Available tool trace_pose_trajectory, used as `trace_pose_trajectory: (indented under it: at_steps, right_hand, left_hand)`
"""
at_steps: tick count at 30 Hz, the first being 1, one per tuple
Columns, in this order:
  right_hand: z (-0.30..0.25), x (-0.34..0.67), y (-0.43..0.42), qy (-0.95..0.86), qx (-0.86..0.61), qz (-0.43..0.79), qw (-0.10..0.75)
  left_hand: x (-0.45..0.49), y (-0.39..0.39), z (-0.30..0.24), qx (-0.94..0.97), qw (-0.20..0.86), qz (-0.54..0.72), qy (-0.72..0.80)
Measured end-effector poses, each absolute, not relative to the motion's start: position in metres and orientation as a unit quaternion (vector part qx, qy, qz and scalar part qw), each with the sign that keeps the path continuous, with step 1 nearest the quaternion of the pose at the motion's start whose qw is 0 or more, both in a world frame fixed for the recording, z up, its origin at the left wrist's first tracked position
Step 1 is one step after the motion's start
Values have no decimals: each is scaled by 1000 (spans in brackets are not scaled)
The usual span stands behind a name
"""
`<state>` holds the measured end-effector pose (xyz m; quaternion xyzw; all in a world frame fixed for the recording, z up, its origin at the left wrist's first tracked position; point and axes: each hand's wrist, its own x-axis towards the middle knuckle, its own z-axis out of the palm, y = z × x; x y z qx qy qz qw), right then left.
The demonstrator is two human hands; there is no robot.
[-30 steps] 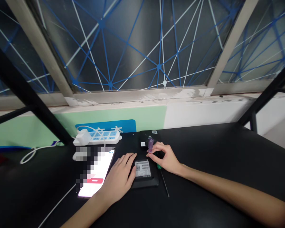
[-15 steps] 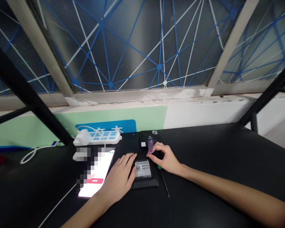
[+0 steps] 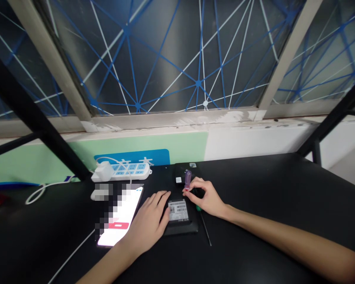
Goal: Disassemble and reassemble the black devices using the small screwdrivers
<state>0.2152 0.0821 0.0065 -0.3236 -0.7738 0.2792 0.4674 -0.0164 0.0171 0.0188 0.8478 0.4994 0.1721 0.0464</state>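
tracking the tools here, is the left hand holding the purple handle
No, the right hand pinches the purple handle; the left hand lies beside the white label.

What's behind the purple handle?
Beyond the purple handle, pinched upright in the right hand, a black box shows, with a white square label. The part of the box directly behind the handle and hand is covered, so can't tell what's there.

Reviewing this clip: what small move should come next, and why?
Probably a slight turn of the purple handle: the right hand pinches it near its lower end, it stands nearly upright, and the left hand rests against the nearer black device. What lies beneath the handle is hidden, so this is tentative.
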Motion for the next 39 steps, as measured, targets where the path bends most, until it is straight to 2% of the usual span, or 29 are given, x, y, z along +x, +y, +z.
trace_pose_trajectory:
  at_steps: [39]
  right_hand:
    - [8,216,83,-765,-326,303,465]
  left_hand:
    - [-18,16,19,849,33,191,492]
